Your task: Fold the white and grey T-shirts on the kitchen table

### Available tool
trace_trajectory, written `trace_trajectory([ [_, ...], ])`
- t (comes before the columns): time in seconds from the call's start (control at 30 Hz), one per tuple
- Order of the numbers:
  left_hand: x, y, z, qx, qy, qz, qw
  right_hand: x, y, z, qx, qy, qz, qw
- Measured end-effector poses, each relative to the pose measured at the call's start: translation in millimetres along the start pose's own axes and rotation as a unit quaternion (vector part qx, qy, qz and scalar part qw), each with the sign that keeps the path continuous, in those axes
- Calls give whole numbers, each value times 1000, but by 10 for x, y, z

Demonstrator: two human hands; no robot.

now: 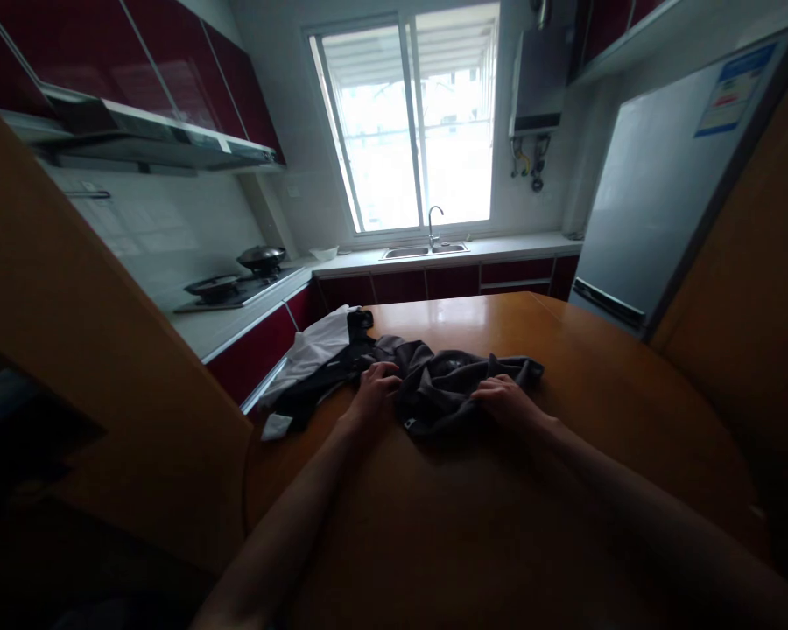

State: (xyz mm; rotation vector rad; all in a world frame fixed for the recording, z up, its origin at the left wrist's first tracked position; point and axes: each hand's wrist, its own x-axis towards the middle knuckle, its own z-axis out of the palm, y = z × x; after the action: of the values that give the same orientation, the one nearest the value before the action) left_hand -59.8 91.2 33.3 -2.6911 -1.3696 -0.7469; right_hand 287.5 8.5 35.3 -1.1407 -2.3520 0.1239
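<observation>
A crumpled dark grey garment (439,394) lies bunched on the wooden table (473,534); its exact kind I cannot make out. My left hand (376,389) is at its left side, fingers curled onto the cloth. On the right side, my right hand (507,401) grips the fabric with bent fingers. A small pale mark shows near the garment's lower left edge. Just left of my left hand lie a black piece of clothing (325,376) and a white one (316,347), spread over the table's left edge and partly overlapping.
Beyond the table, a counter holds a sink with a faucet (432,226) and a white bowl (324,253). Two pans, one a lidded wok (261,257), stand on the stove at left. A refrigerator (663,175) is at right; a wooden panel (105,350) rises at left.
</observation>
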Motion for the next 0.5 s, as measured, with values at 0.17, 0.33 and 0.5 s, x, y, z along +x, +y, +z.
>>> trace_trajectory([
  [0.17, 216, 276, 23, -35, -19, 134, 990, -290, 445, -653, 126, 69, 54, 988],
  [0.33, 476, 471, -62, -76, -101, 153, 980, -536, 590, -929, 182, 75, 151, 969],
  [0.5, 704, 460, -388, -237, -218, 104, 941, -575, 605, -801, 131, 9, 205, 970],
])
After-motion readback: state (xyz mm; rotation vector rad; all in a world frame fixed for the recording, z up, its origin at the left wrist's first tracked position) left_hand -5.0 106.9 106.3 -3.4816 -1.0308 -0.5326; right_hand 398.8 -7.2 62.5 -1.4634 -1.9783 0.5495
